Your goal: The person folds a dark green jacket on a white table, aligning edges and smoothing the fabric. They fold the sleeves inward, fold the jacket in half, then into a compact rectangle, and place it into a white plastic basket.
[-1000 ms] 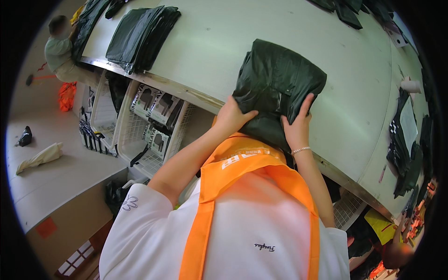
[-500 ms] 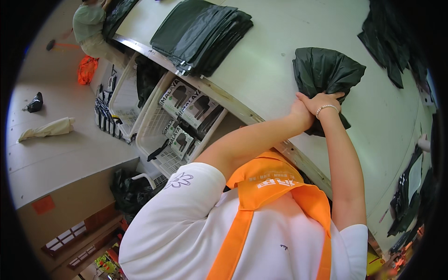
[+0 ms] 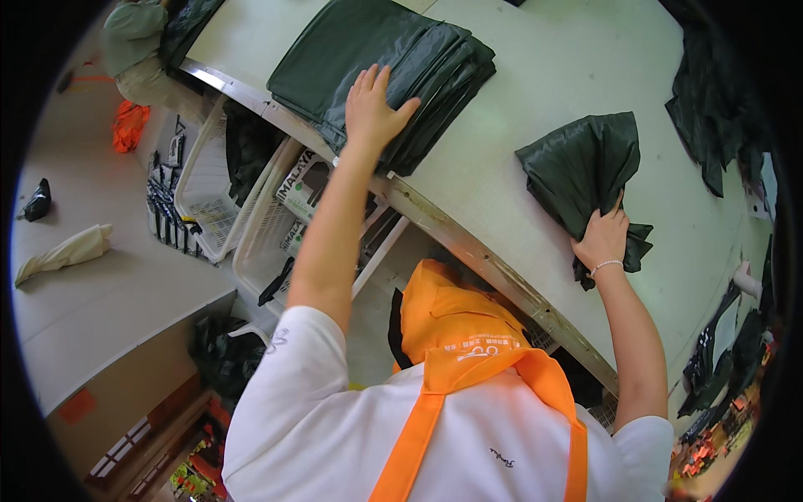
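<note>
On the white table (image 3: 468, 176), my right hand (image 3: 604, 240) is closed round the gathered middle of a dark green sheet (image 3: 587, 163), thin and glossy like plastic or coated cloth. Its wide part fans out beyond my fingers, and a crumpled end sticks out beside my wrist. My left hand (image 3: 376, 109), fingers spread, rests on or just over a stack of folded dark green sheets (image 3: 322, 58) at the table's near left edge. Whether its palm presses on the stack cannot be made out. Nothing shows in that hand.
White plastic baskets (image 3: 251, 251) stand below the table edge, holding printed packages (image 3: 303, 186) and dark material. More dark sheets (image 3: 711, 109) lie at the far right. Another person (image 3: 138, 50) stands at the upper left. An orange bundle (image 3: 130, 125) lies on the floor.
My left hand has left the gathered sheet and reached left to the folded stack. My right hand keeps its grip on the gathered sheet, which has tilted and shifted slightly nearer.
</note>
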`<state>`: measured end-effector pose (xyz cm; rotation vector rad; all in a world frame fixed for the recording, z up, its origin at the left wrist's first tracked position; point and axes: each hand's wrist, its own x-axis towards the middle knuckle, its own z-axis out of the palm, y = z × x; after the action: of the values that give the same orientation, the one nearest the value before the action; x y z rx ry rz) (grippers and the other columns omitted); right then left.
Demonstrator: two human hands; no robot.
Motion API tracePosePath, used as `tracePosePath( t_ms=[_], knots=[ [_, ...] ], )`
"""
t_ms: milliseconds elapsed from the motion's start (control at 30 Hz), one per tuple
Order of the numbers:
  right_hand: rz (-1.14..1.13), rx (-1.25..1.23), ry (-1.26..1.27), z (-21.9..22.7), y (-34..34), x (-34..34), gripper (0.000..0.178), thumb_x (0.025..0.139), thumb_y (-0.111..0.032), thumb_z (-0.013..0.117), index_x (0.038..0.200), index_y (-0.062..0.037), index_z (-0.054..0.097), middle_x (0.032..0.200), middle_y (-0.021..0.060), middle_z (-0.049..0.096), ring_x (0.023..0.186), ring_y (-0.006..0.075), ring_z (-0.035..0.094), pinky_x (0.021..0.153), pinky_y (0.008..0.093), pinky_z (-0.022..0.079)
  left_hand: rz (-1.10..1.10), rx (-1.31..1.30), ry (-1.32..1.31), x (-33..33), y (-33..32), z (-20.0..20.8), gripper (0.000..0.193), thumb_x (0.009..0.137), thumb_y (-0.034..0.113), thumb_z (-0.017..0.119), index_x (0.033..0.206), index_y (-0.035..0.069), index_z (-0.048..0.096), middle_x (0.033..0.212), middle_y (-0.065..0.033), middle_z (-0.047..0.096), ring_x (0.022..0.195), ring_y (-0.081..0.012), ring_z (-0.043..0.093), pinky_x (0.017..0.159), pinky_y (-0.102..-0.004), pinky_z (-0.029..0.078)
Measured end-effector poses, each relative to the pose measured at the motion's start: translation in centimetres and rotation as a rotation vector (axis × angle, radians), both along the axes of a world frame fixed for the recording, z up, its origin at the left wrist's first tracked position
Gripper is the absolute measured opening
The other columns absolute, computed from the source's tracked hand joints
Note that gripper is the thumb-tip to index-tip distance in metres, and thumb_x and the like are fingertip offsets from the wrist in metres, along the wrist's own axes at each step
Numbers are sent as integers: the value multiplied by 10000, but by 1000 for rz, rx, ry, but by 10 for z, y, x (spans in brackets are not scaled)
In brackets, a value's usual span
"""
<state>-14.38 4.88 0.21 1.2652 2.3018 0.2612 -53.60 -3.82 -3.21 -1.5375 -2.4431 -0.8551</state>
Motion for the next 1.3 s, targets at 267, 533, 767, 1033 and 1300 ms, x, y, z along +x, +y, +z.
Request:
tracePosePath(
  t_ms=[267,533,767,1033,1300],
  knots=[
    [-11,-38,220,19,12,20,674,648,-410,747,1145,7,561,1146,215,511,1054,351,501,939,398,403,-201,-173,139,43,9,-16,405,908,229,526,1287,91,500,1350,-150,459,1258,-317,415,1041,-467,318],
    [-484,-124,738,79,-38,135,692,672,-401,763,1190,1,543,1168,241,562,1033,391,564,853,411,469,-589,-147,-61,262,-18,-1,468,868,259,565,1301,96,496,1374,-221,406,1307,-367,333,1081,-508,216],
    [-743,-25,821,94,-116,242,508,712,-357,749,1055,-5,621,1001,206,643,935,382,603,803,401,477,-838,-228,-313,369,-8,-46,468,805,335,641,1205,109,555,1183,-129,531,1133,-301,476,950,-419,376],
    [-694,-94,793,109,-179,240,602,669,-423,761,1099,-26,619,1093,239,591,958,395,584,812,415,484,-1005,-90,-321,349,38,-78,126,780,220,657,863,124,653,909,4,567,899,-199,538,758,-345,420],
    [-423,-181,609,95,-193,228,714,630,-527,751,1101,-3,637,1027,224,566,919,361,576,792,413,486,-925,-75,-255,345,38,-66,254,707,311,731,869,135,645,1003,-20,553,1016,-246,484,858,-386,360]
  ],
)
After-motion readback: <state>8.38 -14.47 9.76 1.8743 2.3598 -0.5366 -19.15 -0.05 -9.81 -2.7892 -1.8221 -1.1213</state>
